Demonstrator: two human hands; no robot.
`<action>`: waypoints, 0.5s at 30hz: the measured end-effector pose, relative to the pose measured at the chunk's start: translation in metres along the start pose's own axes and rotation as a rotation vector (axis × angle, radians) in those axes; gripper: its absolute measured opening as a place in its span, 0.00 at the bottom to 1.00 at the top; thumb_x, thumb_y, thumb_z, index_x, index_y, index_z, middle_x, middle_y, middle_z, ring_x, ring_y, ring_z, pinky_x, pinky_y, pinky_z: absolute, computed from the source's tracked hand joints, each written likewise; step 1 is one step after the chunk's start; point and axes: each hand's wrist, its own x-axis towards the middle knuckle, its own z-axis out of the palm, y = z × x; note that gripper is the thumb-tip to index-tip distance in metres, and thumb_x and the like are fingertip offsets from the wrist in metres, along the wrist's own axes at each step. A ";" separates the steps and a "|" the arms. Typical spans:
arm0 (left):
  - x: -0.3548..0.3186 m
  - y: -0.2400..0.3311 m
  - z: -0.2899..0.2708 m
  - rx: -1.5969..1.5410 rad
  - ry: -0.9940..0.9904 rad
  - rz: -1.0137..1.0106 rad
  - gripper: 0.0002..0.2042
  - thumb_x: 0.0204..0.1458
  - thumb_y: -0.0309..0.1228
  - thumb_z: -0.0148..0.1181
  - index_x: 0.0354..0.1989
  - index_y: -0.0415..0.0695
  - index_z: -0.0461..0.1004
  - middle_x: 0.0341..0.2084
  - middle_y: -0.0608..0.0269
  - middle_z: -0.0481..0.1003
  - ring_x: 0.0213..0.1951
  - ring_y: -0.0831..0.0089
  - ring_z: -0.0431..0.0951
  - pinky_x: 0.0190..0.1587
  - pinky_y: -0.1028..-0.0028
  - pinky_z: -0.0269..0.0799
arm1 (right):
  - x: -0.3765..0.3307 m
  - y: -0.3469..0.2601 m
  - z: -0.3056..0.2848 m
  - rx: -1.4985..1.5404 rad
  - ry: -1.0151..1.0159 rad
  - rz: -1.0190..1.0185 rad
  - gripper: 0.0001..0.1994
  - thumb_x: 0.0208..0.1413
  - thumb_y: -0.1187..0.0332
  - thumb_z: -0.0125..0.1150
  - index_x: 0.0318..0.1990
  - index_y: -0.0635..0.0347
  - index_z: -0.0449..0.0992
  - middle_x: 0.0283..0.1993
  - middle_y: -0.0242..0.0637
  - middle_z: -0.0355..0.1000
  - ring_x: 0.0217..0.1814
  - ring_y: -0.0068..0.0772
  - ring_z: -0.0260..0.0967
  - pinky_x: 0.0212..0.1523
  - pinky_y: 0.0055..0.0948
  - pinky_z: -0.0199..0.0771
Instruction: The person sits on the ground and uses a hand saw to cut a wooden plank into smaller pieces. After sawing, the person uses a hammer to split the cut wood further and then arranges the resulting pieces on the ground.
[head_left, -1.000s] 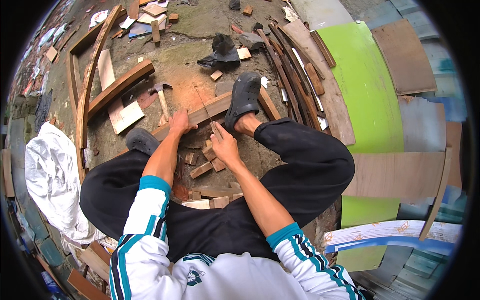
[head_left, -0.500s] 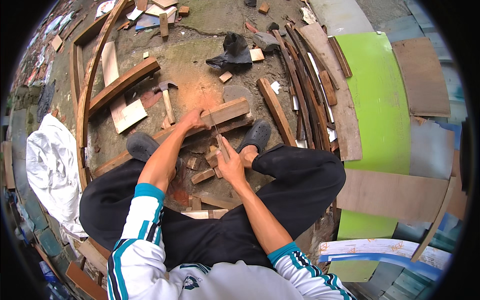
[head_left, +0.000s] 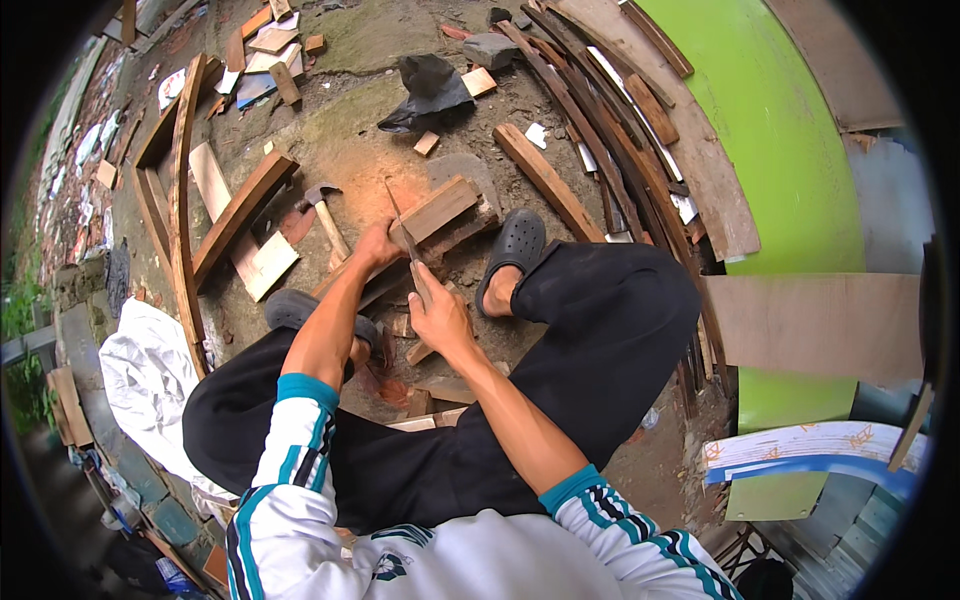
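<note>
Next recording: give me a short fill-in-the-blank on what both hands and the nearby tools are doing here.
1. The left hand steadies a thick wooden block lying on the ____.
2. The right hand grips the handle of a thin hand saw whose blade lies across the ____.
3. A wooden-handled hammer lies untouched to the ____ of the left hand.
4. The grey clog is worn on the person's ____ foot.

Missing words: ground; block; left; right

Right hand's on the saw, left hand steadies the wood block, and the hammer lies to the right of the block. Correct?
Not quite. In the head view the hammer lies left of the wood block, not right. The right hand grips the saw; the left hand steadies the block.
</note>
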 end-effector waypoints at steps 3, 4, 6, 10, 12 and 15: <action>-0.019 -0.007 0.002 0.121 0.109 0.002 0.44 0.38 0.48 0.75 0.65 0.41 0.67 0.55 0.41 0.75 0.57 0.44 0.74 0.59 0.56 0.71 | -0.002 -0.001 0.004 0.031 0.027 -0.063 0.29 0.59 0.63 0.58 0.69 0.56 0.65 0.49 0.63 0.75 0.52 0.69 0.73 0.54 0.52 0.72; -0.027 -0.008 0.000 0.158 0.147 0.000 0.44 0.39 0.51 0.74 0.65 0.41 0.66 0.56 0.40 0.74 0.58 0.43 0.74 0.60 0.56 0.71 | 0.000 0.003 0.005 0.015 0.039 -0.069 0.29 0.59 0.62 0.57 0.69 0.55 0.65 0.49 0.63 0.75 0.51 0.69 0.73 0.54 0.52 0.72; -0.049 -0.014 -0.010 0.217 0.099 -0.075 0.43 0.42 0.52 0.72 0.66 0.42 0.66 0.58 0.41 0.73 0.60 0.44 0.73 0.61 0.56 0.70 | 0.001 0.006 0.006 -0.017 0.052 -0.083 0.30 0.59 0.61 0.57 0.69 0.55 0.65 0.49 0.63 0.76 0.51 0.69 0.73 0.54 0.53 0.72; -0.104 -0.038 -0.039 0.309 0.092 -0.203 0.42 0.45 0.52 0.71 0.67 0.43 0.65 0.60 0.42 0.71 0.62 0.47 0.71 0.63 0.57 0.68 | -0.001 0.001 0.005 -0.032 0.021 -0.017 0.31 0.59 0.60 0.58 0.70 0.53 0.64 0.47 0.67 0.76 0.51 0.70 0.73 0.54 0.54 0.72; -0.129 -0.051 -0.057 0.348 0.069 -0.260 0.42 0.46 0.54 0.70 0.68 0.45 0.65 0.61 0.44 0.71 0.62 0.49 0.71 0.63 0.57 0.68 | 0.002 0.003 0.008 -0.011 0.016 -0.011 0.31 0.59 0.60 0.58 0.70 0.53 0.64 0.48 0.66 0.76 0.52 0.69 0.73 0.55 0.54 0.72; -0.156 -0.048 -0.074 0.391 0.066 -0.359 0.42 0.47 0.55 0.69 0.68 0.45 0.64 0.63 0.46 0.69 0.63 0.51 0.70 0.64 0.57 0.68 | 0.004 0.009 0.007 -0.037 0.025 -0.038 0.31 0.60 0.58 0.56 0.70 0.54 0.64 0.48 0.66 0.76 0.53 0.69 0.73 0.56 0.54 0.72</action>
